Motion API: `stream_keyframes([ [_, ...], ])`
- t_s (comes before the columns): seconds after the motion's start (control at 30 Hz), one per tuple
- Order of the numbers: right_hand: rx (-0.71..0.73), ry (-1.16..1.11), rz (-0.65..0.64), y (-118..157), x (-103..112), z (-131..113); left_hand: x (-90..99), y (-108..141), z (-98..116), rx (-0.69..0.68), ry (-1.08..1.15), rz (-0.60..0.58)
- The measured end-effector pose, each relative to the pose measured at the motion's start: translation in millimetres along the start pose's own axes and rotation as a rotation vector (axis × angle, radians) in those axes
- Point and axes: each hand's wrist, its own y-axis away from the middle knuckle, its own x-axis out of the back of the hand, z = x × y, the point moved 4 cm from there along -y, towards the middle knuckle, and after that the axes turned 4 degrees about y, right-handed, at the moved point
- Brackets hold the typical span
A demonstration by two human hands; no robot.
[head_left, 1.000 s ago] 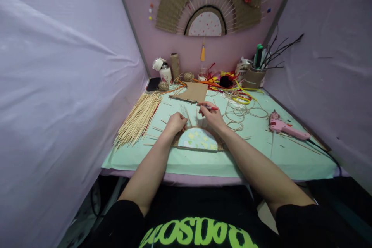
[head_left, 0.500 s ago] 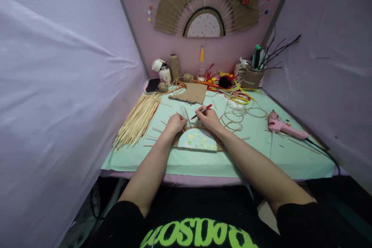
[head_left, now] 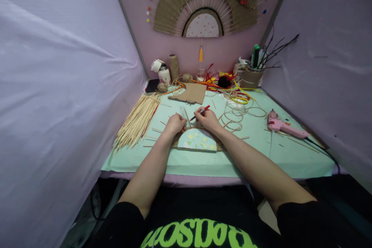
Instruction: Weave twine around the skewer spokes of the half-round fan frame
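Observation:
A half-round fan base (head_left: 197, 139) with a pale blue, yellow-flowered face and a brown twine-like border lies near the table's front edge. Thin sticks (head_left: 157, 130) radiate out from both its sides. Just above its upper left curve, my left hand (head_left: 175, 123) is closed, fingers pinched at the lower end of a clear ruler (head_left: 183, 111). My right hand (head_left: 207, 119) grips a marker pen (head_left: 200, 112) with a red end, its dark tip pointing down left beside a stick (head_left: 188, 117). The fingertips of my left hand are partly hidden.
A pile of bamboo sticks (head_left: 138, 120) lies left. Cut cardboard (head_left: 192, 93) and loops of twine (head_left: 235, 114) are behind my hands. A pink glue gun (head_left: 286, 127) with a cord rests right. A bottle (head_left: 164, 75) and a pot of twigs (head_left: 252, 77) stand at the back.
The marker pen in my right hand has shifted slightly left and down, towards the stick and the ruler. My left hand stays in place.

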Motion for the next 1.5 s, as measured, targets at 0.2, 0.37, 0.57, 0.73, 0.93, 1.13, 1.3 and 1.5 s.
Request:
stream_keyframes([
  [0.2, 0.003, 0.001, -0.001, 0.7, 0.0, -0.9, 0.0, 0.2, 0.4, 0.001, -0.006, 0.0],
  [0.37, 0.004, 0.015, -0.003, 0.1, -0.2, -1.8, 0.1, 0.6, 0.8, 0.0, -0.004, 0.002],
  [0.57, -0.012, 0.004, -0.003, 1.1, -0.5, -2.8, 0.0, 0.3, 0.5, -0.001, -0.006, 0.001],
  [0.73, -0.017, 0.023, -0.007, 1.1, -0.7, -2.0, -1.1, -1.5, -0.9, -0.007, -0.003, -0.007],
  [0.93, -0.011, 0.049, 0.009, 1.2, 1.0, -3.2, -0.5, -1.0, -1.0, 0.001, 0.001, -0.004],
  [1.13, -0.004, 0.025, 0.001, 0.8, 0.2, -3.0, -0.5, -1.1, -1.4, -0.004, 0.003, 0.0],
  [1.3, -0.008, 0.022, -0.014, 0.6, -1.4, -2.7, -1.5, -3.1, -2.8, -0.001, 0.004, 0.004],
  [1.5, -0.007, 0.067, 0.009, 1.2, 1.0, -5.4, -1.2, -2.6, -2.5, -0.003, 0.002, 0.002],
])
